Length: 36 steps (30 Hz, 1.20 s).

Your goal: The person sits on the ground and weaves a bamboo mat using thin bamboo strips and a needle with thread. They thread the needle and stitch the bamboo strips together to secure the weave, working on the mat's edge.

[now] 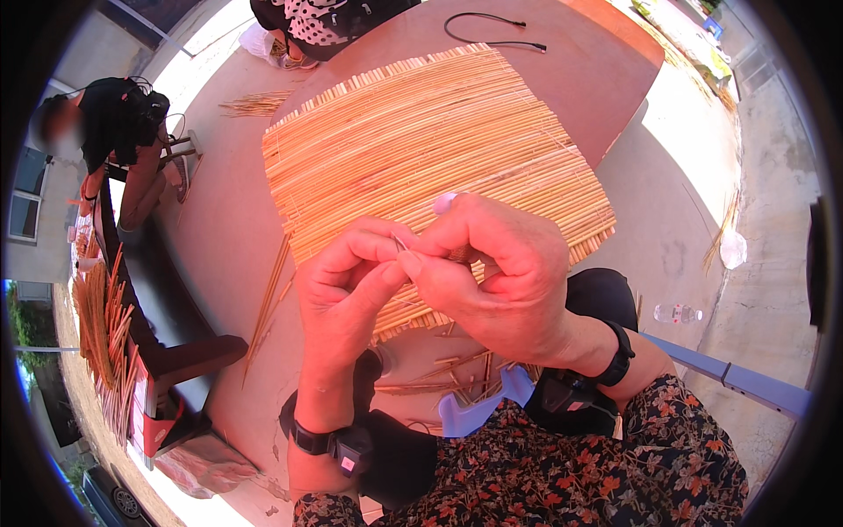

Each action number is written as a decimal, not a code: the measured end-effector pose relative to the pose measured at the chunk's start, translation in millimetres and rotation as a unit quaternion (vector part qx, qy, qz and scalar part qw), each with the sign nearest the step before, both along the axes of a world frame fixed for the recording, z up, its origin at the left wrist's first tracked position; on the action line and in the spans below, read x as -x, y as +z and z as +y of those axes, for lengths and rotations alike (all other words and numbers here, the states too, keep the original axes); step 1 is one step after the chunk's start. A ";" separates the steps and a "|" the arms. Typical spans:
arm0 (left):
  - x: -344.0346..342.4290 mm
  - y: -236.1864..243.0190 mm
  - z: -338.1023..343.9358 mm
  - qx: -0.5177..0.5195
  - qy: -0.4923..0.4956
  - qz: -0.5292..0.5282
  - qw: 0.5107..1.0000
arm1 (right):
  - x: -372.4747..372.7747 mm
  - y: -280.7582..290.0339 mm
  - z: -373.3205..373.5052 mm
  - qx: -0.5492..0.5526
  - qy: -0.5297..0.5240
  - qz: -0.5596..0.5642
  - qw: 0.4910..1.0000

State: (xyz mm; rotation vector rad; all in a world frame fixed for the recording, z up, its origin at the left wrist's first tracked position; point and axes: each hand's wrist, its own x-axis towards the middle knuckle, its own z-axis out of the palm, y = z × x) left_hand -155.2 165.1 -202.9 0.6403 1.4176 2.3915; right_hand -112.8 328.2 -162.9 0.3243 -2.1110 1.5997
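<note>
Pinching a slim, greyish sliver [400,244] in a narrow grip, the left hand [338,285] and right hand [500,268] meet above the six o'clock half of a tan, four-sided mat of parallel stalks [404,158]; a black cable [505,43] lies towards one o'clock on the brown bench [601,88].

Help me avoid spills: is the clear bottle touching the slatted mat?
Apart: the head view shows floor between the clear bottle and the slatted mat.

My right hand [507,274] could pass rightward over the concrete floor [654,224], between the tabletop [597,61] and the plastic bottle [678,314]; ahead, the reed mat [421,140] blocks me; low on my right, a blue-grey bar [760,388] does.
</note>
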 end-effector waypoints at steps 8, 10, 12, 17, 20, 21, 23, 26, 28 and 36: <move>0.0 0.2 -0.8 0.005 -0.007 -0.008 1.000 | 0.6 -0.7 0.7 0.020 0.013 -0.006 1.000; 0.4 -1.1 -1.1 0.005 -0.007 -0.004 1.000 | -1.3 1.3 0.0 0.036 0.013 -0.030 0.999; 0.1 -0.9 -1.1 0.003 -0.005 -0.005 1.000 | -2.5 3.4 -0.3 0.035 0.009 -0.030 0.999; 0.6 -1.1 -0.7 -0.009 -0.011 -0.015 1.000 | -0.3 1.5 2.2 0.003 0.015 0.024 1.000; 1.0 -1.4 -1.7 -0.018 -0.016 -0.017 1.000 | 0.1 1.2 1.2 -0.002 0.013 0.036 0.999; 0.8 -0.9 -1.7 -0.017 -0.014 -0.016 1.000 | 0.1 1.2 0.9 -0.004 0.011 0.037 0.999; 0.5 -0.4 -1.4 -0.014 -0.012 -0.015 1.000 | 0.1 1.0 0.7 -0.009 0.007 0.037 0.999; 0.9 -1.1 -1.6 -0.010 -0.011 -0.007 1.000 | 0.1 1.3 0.7 -0.014 0.005 0.037 0.999; 1.2 -1.2 -2.0 -0.013 -0.015 -0.009 1.000 | 0.1 1.5 0.7 -0.014 0.006 0.038 0.999; 1.1 -1.6 -1.6 -0.011 -0.013 -0.011 1.000 | -1.5 2.5 -0.4 0.000 0.008 0.016 1.000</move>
